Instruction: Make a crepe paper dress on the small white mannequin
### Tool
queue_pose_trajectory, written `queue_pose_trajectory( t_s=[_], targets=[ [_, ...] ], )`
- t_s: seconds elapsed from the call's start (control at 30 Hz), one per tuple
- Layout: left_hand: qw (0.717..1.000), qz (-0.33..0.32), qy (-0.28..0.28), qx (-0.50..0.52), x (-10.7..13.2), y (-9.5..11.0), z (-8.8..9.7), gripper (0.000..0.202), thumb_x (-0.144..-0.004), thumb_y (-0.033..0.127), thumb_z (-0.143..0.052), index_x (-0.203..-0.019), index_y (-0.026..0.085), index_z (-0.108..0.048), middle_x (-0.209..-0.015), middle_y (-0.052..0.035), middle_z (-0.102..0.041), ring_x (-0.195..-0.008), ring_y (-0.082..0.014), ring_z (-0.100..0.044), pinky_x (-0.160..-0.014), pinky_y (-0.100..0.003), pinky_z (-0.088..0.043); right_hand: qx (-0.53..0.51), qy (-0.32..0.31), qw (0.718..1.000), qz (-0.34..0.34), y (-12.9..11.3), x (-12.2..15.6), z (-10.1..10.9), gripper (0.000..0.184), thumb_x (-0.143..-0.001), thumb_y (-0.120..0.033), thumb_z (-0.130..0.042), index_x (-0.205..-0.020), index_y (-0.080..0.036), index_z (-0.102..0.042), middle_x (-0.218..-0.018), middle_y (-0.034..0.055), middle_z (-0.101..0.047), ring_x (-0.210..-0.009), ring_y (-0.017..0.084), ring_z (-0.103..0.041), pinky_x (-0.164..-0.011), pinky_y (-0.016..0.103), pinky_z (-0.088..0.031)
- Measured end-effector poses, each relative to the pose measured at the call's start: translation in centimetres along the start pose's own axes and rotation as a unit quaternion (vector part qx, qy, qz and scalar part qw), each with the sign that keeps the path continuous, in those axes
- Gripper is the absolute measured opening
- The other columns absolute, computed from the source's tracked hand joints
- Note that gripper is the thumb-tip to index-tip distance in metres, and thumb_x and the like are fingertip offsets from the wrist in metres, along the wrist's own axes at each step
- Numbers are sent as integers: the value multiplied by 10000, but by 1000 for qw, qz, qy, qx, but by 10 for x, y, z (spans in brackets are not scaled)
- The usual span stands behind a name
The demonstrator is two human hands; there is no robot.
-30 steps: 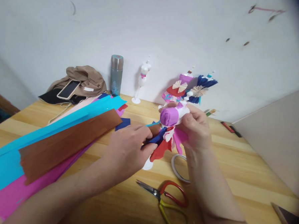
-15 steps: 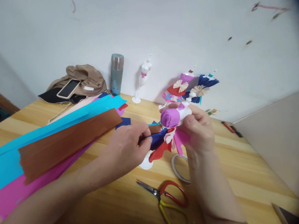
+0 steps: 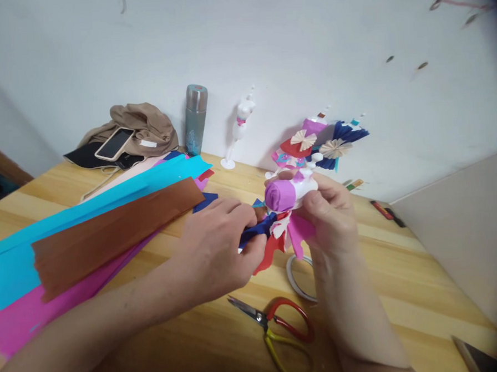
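Note:
My right hand [image 3: 331,209] is closed around a small white dress-form mannequin [image 3: 306,187], tipped on its side, with purple paper [image 3: 280,195] wound at its near end. From its underside hang strips of coloured paper: dark blue paper [image 3: 257,230], red paper [image 3: 273,251] and pink paper [image 3: 300,233]. My left hand [image 3: 224,245] is closed on the dark blue paper, thumb below and fingers above. Part of that paper and the mannequin's stand are hidden behind my left hand.
Scissors [image 3: 264,321] and a tape roll [image 3: 297,280] lie in front. Left are blue sheets [image 3: 11,276], a brown sheet [image 3: 118,237] and magenta sheets [image 3: 18,326]. Behind stand a thermos [image 3: 195,119], a plain mannequin [image 3: 241,125] and dressed mannequins [image 3: 298,144]. A phone [image 3: 115,143] rests on a cap.
My left hand has moved slightly right and its fingers have shifted along the dark blue paper, covering the white stand base. My right hand keeps its hold.

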State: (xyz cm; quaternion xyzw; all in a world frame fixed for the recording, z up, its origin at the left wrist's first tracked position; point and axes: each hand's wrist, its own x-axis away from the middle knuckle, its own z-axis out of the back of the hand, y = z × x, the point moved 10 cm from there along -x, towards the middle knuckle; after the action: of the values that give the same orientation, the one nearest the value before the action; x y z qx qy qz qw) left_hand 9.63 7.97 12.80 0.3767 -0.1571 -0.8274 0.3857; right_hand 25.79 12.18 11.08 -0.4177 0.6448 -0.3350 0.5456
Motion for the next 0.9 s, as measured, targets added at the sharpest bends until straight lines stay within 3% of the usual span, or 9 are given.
queue_pose_trajectory(
  t_s=[0.23, 0.37, 0.6, 0.73, 0.9],
  targets=[
    [999, 10, -18, 37, -5, -7, -6, 192, -873, 154, -597, -685, 161, -556, -663, 19, -578, -644, -114, -520, -601, -243, -348, 9, -22, 1000, -4, 2, 1, -9, 335, -669, -471, -848, -942, -279, -815, -877, 52, -793, -778, 250, -739, -742, 422, -606],
    [999, -19, -4, 42, -6, -3, -5, 249, -875, 124, -557, -633, 162, -512, -622, 30, -522, -625, -101, -484, -587, -235, -330, -1, -12, 1000, -13, 3, 1, -10, 324, -666, -450, -853, -934, -271, -820, -887, 55, -797, -788, 257, -741, -738, 417, -610],
    [998, -39, 24, 53, -5, 0, -1, 254, -877, 115, -511, -629, 167, -505, -623, 29, -505, -606, -91, -463, -582, -232, -333, -11, 6, 1000, -24, 4, 2, -5, 329, -666, -473, -852, -916, -262, -816, -873, 76, -798, -733, 265, -736, -677, 431, -600],
    [997, -41, 20, 56, -5, 0, -4, 258, -880, 114, -521, -631, 168, -484, -604, 36, -494, -595, -87, -453, -579, -228, -323, -12, -2, 1000, -24, 5, 1, -7, 326, -671, -478, -847, -913, -263, -814, -871, 79, -792, -806, 286, -737, -696, 438, -591],
    [998, -10, 32, 58, -4, -5, -4, 182, -837, 162, -578, -678, 177, -490, -612, 40, -528, -563, -84, -445, -563, -222, -326, -12, -10, 1000, -17, 6, 2, -10, 295, -712, -460, -825, -935, -268, -813, -866, 56, -785, -727, 237, -725, -646, 381, -570]
  ],
)
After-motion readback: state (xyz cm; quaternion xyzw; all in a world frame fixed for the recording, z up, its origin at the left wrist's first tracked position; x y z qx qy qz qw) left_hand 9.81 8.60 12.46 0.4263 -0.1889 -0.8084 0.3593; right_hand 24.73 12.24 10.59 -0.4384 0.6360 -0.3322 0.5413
